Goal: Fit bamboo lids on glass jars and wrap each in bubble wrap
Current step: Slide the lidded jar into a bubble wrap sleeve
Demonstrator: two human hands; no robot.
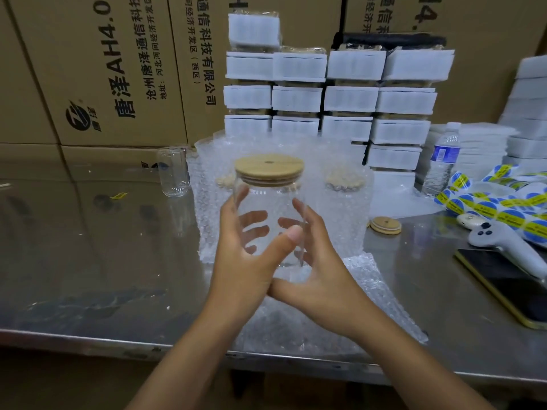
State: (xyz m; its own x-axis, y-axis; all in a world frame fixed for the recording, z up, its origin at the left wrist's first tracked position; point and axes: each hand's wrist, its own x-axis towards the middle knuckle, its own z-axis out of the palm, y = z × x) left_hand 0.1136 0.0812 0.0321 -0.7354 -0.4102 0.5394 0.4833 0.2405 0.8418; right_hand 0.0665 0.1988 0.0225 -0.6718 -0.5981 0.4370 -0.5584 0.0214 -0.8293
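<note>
Above the bubble wrap sheet (340, 315) at the counter's (88, 261) front edge, the left hand (245, 261) and right hand (322, 279) lightly curl their fingers round the raised glass jar (268, 208), so the smooth glass could slip onto steel, or the bamboo lid (269, 168), if loosely seated, could tumble toward the wrapped jars (346, 208) behind.

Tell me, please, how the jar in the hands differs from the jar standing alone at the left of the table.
The held jar has a bamboo lid; the left jar has none. The left hand and right hand grip the held jar above the bubble wrap; the left jar stands on the steel table. Both are clear, upright and unwrapped.
</note>
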